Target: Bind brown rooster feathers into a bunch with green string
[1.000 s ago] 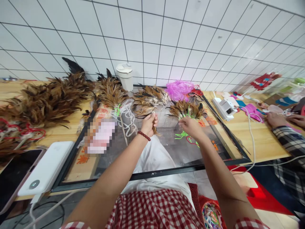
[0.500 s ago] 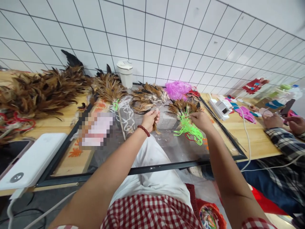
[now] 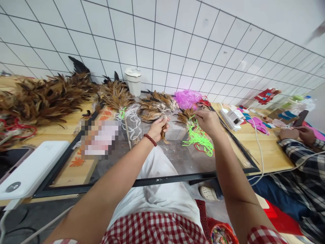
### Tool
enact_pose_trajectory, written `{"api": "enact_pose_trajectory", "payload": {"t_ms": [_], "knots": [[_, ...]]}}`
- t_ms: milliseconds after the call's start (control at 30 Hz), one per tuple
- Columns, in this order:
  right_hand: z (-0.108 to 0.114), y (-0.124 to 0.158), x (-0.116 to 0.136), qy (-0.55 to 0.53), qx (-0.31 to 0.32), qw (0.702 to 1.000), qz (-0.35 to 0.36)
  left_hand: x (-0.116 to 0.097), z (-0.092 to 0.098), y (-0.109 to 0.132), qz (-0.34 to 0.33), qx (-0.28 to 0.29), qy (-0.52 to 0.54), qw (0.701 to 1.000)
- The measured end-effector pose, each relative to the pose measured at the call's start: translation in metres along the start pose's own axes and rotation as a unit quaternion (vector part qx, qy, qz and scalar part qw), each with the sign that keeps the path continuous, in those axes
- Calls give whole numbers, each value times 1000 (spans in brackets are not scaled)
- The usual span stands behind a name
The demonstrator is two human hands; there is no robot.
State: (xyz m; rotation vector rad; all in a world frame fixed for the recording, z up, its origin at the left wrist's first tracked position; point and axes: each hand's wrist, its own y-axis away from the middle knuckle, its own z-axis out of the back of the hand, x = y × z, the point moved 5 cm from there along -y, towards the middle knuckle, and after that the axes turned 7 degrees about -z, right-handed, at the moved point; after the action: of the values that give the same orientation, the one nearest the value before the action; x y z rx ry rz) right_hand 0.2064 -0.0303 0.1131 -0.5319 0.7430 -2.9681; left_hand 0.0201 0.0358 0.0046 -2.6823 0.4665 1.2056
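Left hand [image 3: 157,128] clenched round the stems of a brown feather bunch [image 3: 155,107], red bead bracelet [image 3: 150,139] at the wrist; feathers fan up and away from the fist over the middle of the glass panel [image 3: 182,159]. Right hand [image 3: 207,120] pinched shut on neon green cord [image 3: 199,137], which hangs in a loose tangle below the fingers and trails onto the glass, a strand of red cord [image 3: 199,148] mixed in at its lower edge. Second feather bunch [image 3: 185,117] lies just behind the right hand. Pink plastic bag [image 3: 187,98] sits near the far edge of the panel, white cup [image 3: 133,81] at the far edge against the tiled wall. Large feather pile [image 3: 48,96] covers the tabletop's far left corner. White power bank [image 3: 31,169] rests near the left front edge. Another person's hands [image 3: 298,133] and plaid sleeve [image 3: 302,159] rest at the right edge, beside a white power strip [image 3: 232,118].
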Motion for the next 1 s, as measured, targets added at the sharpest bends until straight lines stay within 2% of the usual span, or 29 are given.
{"api": "enact_pose_trajectory", "payload": {"t_ms": [100, 167, 233, 300, 400, 467, 500, 600, 667, 700, 800, 867, 933, 1000], "knots": [[-23, 7, 22, 75, 68, 994, 34, 0, -10, 6, 11, 40, -2, 999], [-36, 16, 30, 72, 76, 994, 14, 9, -16, 11, 52, 84, -48, 994], [-45, 27, 28, -12, 56, 998, -40, 23, -19, 16, 121, 142, -130, 974], [-52, 40, 14, -173, 49, 974, -138, 28, -17, 17, 122, 153, -175, 965], [-60, 59, -13, -407, 81, 876, -247, 29, -15, 16, 115, 146, -172, 967], [-57, 66, -27, -494, 83, 822, -271, 29, -16, 16, 121, 144, -162, 969], [-55, 66, -32, -517, 77, 807, -276, 28, -16, 17, 124, 144, -161, 969], [-45, 56, -36, -520, 58, 807, -274, 28, -18, 17, 122, 140, -168, 968], [-45, 41, -27, -518, 76, 809, -265, 27, -19, 18, 113, 131, -174, 969], [-48, 32, -21, -539, 97, 794, -264, 27, -18, 17, 106, 125, -175, 971], [-66, 9, 2, -633, 175, 712, -247, 24, -17, 15, 77, 110, -167, 977], [-81, 2, 10, -662, 177, 685, -248, 20, -15, 12, 52, 91, -156, 982], [-97, 3, 13, -659, 173, 688, -250, 17, -11, 10, 38, 63, -143, 987], [-111, 9, 16, -645, 206, 695, -242, 16, -8, 7, 37, 42, -124, 991]]}}
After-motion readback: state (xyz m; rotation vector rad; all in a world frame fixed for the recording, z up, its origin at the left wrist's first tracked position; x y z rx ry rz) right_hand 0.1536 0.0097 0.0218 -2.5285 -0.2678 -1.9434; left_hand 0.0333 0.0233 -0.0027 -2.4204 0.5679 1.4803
